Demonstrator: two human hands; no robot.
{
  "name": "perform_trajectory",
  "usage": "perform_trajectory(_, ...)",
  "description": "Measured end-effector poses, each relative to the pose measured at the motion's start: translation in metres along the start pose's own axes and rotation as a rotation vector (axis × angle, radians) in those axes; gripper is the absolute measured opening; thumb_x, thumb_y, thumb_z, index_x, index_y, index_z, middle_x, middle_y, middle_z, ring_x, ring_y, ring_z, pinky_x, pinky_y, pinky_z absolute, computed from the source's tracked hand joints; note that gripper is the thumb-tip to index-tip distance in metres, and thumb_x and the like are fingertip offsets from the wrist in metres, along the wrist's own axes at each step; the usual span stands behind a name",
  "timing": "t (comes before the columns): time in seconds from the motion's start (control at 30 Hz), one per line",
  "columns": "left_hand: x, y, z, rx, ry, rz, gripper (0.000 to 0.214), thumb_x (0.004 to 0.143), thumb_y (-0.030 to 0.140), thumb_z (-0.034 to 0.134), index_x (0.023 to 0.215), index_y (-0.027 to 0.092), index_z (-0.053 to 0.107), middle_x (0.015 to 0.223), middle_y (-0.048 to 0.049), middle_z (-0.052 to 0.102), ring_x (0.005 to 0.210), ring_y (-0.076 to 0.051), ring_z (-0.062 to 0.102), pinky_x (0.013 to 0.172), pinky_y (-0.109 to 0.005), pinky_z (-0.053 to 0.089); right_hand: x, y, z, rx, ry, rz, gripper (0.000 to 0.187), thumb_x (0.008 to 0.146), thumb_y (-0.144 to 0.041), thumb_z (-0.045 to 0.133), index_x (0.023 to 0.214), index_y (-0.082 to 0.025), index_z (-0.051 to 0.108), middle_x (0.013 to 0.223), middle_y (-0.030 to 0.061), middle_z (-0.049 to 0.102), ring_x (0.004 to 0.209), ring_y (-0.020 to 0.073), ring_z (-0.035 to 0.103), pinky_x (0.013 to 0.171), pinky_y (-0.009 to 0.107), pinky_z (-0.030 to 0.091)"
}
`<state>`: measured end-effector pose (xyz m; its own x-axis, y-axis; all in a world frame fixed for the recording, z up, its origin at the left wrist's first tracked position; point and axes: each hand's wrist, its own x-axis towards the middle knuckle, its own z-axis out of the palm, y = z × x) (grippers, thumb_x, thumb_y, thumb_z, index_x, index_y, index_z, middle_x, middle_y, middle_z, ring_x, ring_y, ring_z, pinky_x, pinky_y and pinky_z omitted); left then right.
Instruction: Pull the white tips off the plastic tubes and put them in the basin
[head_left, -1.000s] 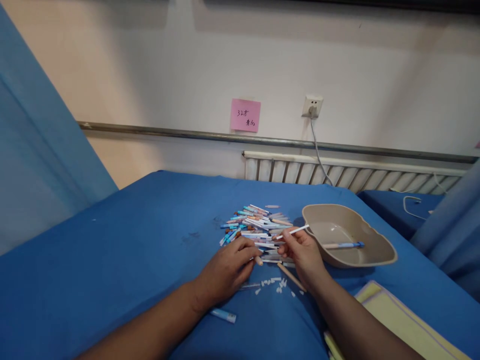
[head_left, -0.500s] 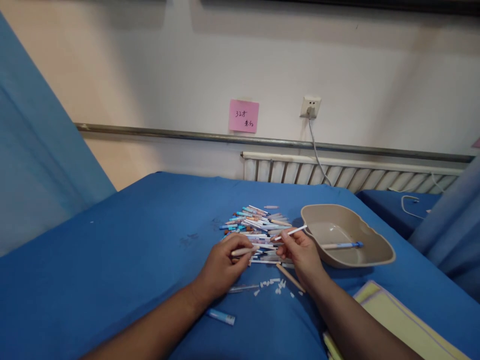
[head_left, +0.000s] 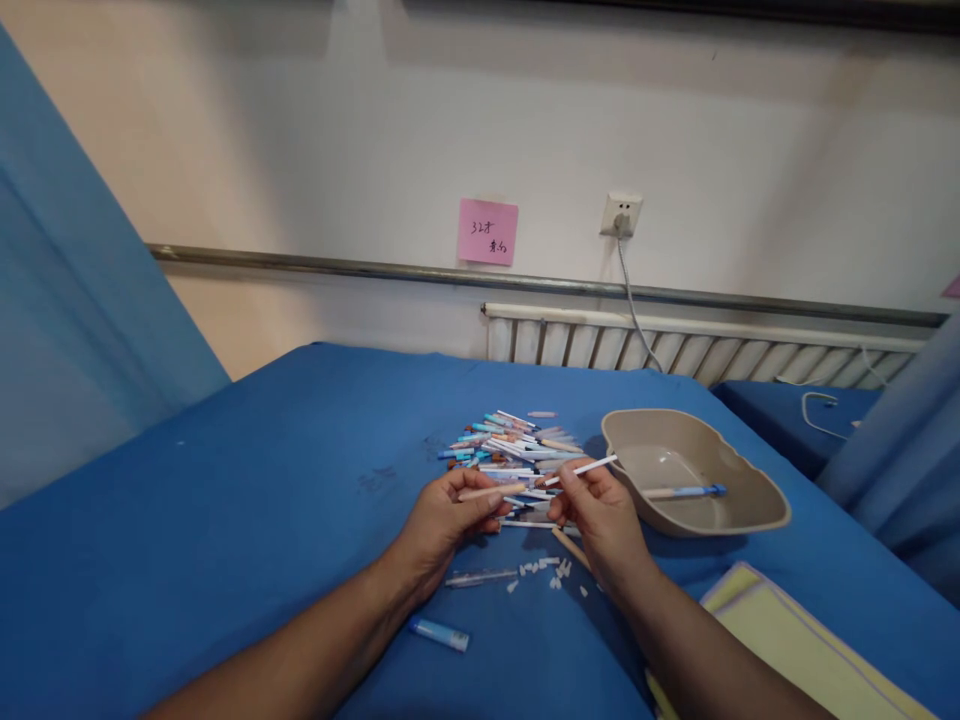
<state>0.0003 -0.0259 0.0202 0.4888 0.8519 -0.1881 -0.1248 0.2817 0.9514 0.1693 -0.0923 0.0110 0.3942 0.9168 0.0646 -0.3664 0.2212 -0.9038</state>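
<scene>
Pinched between the thumb and fingers of my left hand [head_left: 446, 515] is a beige pen barrel [head_left: 487, 491], pointing right. My right hand [head_left: 604, 515] grips a thin white pen refill [head_left: 592, 467], its dark end aimed at the barrel's right end with a small gap between. Behind both hands spreads a pile of pen parts [head_left: 510, 440] in white, blue, grey and orange, partly covered by my fingers. Another beige barrel [head_left: 568, 545] lies beneath my right hand. Small white tips [head_left: 556, 580] are scattered in front, beside a clear pen tube [head_left: 476, 578].
To the right stands a beige basin [head_left: 772, 515] with a blue-and-white pen [head_left: 690, 491] in it. A blue tube [head_left: 440, 634] lies nearer me. Yellow cloth [head_left: 795, 650] is at lower right on the blue-covered table [head_left: 300, 450]. A wall with a radiator [head_left: 570, 340] is behind.
My left hand has turned, bringing the beige barrel level and closer to the refill. My right hand has shifted slightly, still holding the white refill.
</scene>
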Motion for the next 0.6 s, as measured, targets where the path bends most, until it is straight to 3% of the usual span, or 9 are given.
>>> perform_trajectory(0.33,-0.0003,-0.0016,0.0009,-0.007,-0.073,-0.032,0.038,0.059,0.03,0.081,0.08,0.014,0.055,0.07,-0.004,0.07,0.059,-0.011,0.063,0.057,-0.02,0.048,-0.001,-0.0012,0.0004,-0.035,-0.038,-0.027,0.03,0.072,-0.046,0.067,0.079,-0.019,0.055,0.078,0.003,0.069,0.048,0.0104,0.056,0.045,0.021,0.041)
perform_trajectory(0.6,-0.0064,0.0015,0.0041,0.111,-0.164,-0.071,0.033,0.067,0.036,0.075,0.079,0.013,0.055,0.074,-0.0031,0.068,0.057,-0.01,0.062,0.048,-0.018,0.045,-0.0027,-0.0006,0.0008,-0.159,-0.107,-0.078,0.028,0.075,-0.045,0.064,0.08,-0.018,0.058,0.068,0.0014,0.066,0.049,0.0113,0.055,0.047,0.023,0.041)
